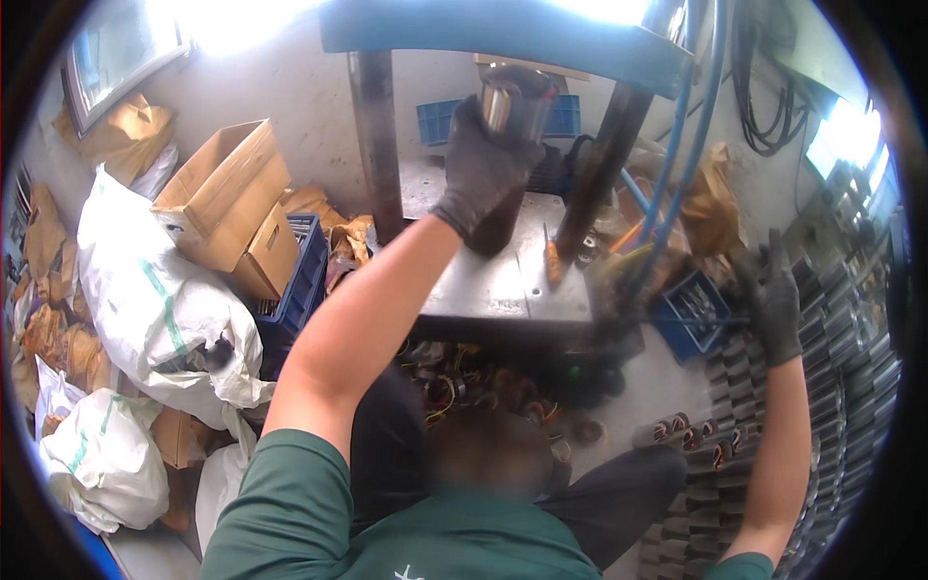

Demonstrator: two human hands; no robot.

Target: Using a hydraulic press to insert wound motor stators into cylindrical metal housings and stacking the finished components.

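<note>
My left hand (483,164), in a dark glove, is raised under the blue crossbeam of a press frame. Its fingers are wrapped round a shiny metal cylinder (497,108) with a dark, round upper end. The glove hides part of the cylinder's lower side. Below it lies the press's metal bed plate (483,290), where a screwdriver with an orange handle (553,263) rests. Off to the right, my right hand (771,300), also gloved, is somewhat blurred, its fingers stretched upward and apart. It is beside a small blue bin (692,314) and appears to hold nothing.
The blue crossbeam (503,37) spans two dark posts. Blue hoses (688,164) hang at the right. Many stacked metal parts (841,387) cover the right side. Cardboard boxes (227,193), a blue crate (304,275) and white sacks (155,300) crowd the left. Wound copper parts (454,387) lie beneath the bed.
</note>
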